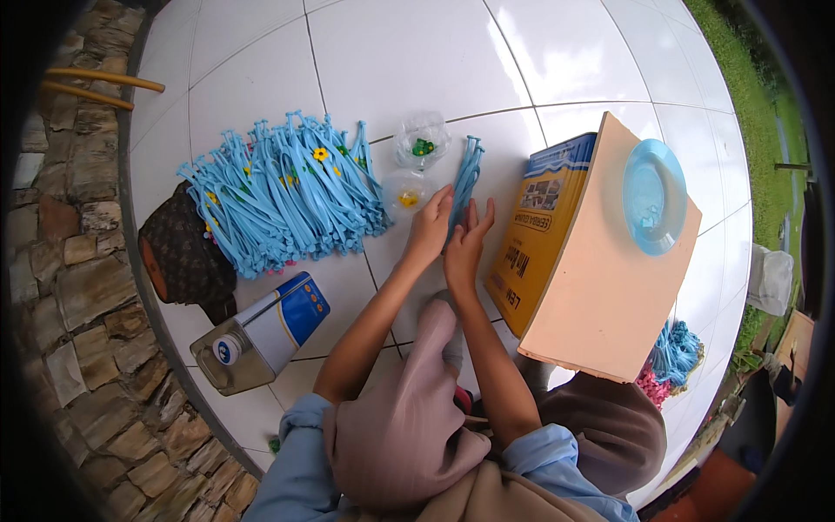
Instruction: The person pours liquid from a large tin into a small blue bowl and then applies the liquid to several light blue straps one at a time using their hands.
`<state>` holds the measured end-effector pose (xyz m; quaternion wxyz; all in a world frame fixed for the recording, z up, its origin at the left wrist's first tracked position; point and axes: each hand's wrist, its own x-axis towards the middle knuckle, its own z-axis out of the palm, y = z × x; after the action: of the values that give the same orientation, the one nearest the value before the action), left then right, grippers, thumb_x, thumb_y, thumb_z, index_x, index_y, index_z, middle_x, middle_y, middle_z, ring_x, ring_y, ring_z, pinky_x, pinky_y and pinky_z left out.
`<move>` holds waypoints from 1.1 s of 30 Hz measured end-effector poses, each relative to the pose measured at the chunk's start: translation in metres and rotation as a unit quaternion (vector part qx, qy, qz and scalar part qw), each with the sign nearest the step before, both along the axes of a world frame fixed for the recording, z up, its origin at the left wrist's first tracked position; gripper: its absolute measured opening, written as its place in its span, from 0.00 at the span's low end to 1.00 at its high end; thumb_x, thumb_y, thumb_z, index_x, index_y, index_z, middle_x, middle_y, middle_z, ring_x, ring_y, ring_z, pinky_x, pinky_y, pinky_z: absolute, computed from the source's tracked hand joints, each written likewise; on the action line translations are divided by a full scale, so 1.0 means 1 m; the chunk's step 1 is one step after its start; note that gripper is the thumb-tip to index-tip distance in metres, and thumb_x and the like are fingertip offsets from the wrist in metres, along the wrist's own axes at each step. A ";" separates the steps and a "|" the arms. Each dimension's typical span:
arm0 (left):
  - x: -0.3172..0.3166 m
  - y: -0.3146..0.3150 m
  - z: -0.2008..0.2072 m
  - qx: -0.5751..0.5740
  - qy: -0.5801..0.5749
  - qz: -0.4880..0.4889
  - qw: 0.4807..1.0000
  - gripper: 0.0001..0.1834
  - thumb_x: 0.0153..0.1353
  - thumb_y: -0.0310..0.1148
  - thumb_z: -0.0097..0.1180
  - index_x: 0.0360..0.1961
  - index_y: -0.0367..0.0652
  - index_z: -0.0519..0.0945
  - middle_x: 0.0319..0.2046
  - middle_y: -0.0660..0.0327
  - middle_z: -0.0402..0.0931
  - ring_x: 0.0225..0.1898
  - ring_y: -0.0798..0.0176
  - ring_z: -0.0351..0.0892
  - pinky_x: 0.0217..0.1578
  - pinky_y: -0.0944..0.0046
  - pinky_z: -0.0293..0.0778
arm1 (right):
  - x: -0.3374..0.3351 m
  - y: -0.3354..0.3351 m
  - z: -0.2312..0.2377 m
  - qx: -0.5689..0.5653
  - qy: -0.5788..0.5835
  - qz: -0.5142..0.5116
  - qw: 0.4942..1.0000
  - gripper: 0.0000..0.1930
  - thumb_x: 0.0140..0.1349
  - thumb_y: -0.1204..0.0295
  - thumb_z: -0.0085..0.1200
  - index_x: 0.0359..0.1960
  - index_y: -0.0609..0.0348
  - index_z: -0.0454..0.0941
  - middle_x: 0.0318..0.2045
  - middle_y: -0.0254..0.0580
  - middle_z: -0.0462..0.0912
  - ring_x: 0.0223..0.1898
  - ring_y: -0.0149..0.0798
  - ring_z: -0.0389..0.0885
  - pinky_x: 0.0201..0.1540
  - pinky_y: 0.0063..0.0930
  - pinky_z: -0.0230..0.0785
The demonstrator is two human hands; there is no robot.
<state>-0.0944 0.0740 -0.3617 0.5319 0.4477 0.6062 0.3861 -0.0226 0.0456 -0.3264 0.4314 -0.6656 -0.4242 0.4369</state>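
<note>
Bundle of thin, light-blue flexible straps [470, 165] on glossy white floor tiles [400, 61], right between both hands.
Left hand [428, 228] has straight fingers along its side, can't tell if that grip's clamped; right hand [467, 244] has its grip apart, fingers spread at the lower end, probably keeping the strands lined up. Round clear plastic tub with small green pieces [423, 147] sits near, handy to reach I guess.

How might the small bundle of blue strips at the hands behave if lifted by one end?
The bundle of blue strips would probably droop, since similar strips in the big pile bend and curve. It is likely light, as the strips look thin. Its strips may slip apart, since no tie is visible around them.
</note>
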 end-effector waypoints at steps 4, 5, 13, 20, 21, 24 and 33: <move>-0.017 -0.008 0.043 0.046 -0.082 0.050 0.994 0.18 0.68 0.37 0.40 0.52 0.37 0.73 0.42 0.52 0.78 0.45 0.60 0.77 0.44 0.63 0.73 | -0.005 -0.020 0.031 -0.007 0.098 0.010 0.995 0.32 0.60 0.86 0.32 0.66 0.57 0.38 0.63 0.62 0.57 0.63 0.52 0.61 0.59 0.34 0.58; -0.017 -0.006 0.068 0.036 -0.149 0.060 0.986 0.18 0.69 0.37 0.40 0.51 0.39 0.74 0.39 0.55 0.79 0.43 0.63 0.77 0.42 0.64 0.74 | -0.002 -0.022 0.044 0.015 0.135 0.013 0.991 0.31 0.61 0.85 0.32 0.66 0.58 0.38 0.63 0.60 0.58 0.63 0.49 0.62 0.59 0.32 0.58; 0.000 0.024 0.281 0.266 -0.025 -0.072 0.961 0.16 0.69 0.40 0.40 0.46 0.44 0.77 0.33 0.62 0.78 0.33 0.71 0.73 0.33 0.71 0.72 | 0.074 0.007 0.249 0.247 0.183 0.015 0.951 0.23 0.64 0.80 0.35 0.61 0.63 0.47 0.54 0.59 0.66 0.52 0.45 0.73 0.55 0.33 0.67; 0.123 0.007 0.366 0.262 -0.033 -0.289 0.920 0.16 0.68 0.39 0.40 0.46 0.44 0.77 0.33 0.64 0.76 0.35 0.73 0.73 0.36 0.72 0.71 | 0.239 -0.024 0.336 0.214 -0.042 0.021 0.976 0.15 0.65 0.75 0.42 0.53 0.61 0.64 0.45 0.49 0.75 0.42 0.37 0.79 0.46 0.29 0.72; 0.146 0.001 0.364 0.239 -0.021 -0.318 0.917 0.15 0.68 0.38 0.41 0.46 0.44 0.77 0.33 0.64 0.76 0.35 0.73 0.73 0.36 0.71 0.71 | 0.266 -0.032 0.328 0.204 -0.045 0.019 0.978 0.15 0.65 0.75 0.43 0.53 0.61 0.65 0.44 0.49 0.76 0.42 0.37 0.79 0.46 0.29 0.71; 0.222 -0.016 0.332 0.209 -0.036 -0.384 0.899 0.14 0.67 0.36 0.41 0.46 0.44 0.77 0.35 0.63 0.76 0.37 0.70 0.75 0.40 0.69 0.72 | 0.340 -0.057 0.293 0.081 -0.060 0.007 0.995 0.16 0.64 0.71 0.45 0.53 0.59 0.66 0.41 0.47 0.78 0.41 0.35 0.79 0.44 0.27 0.70; 0.377 -0.123 0.087 -0.090 -0.122 -0.247 0.957 0.22 0.63 0.34 0.46 0.57 0.42 0.64 0.51 0.55 0.66 0.51 0.62 0.67 0.51 0.62 0.66 | 0.432 -0.107 0.048 -0.001 -0.128 -0.104 0.986 0.14 0.56 0.80 0.46 0.46 0.62 0.72 0.38 0.51 0.79 0.41 0.43 0.79 0.42 0.31 0.71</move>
<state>0.2825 -0.0491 -0.2751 0.7183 0.4835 0.4398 0.2384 0.4091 -0.0611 -0.2788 0.4157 -0.7572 -0.4038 0.3013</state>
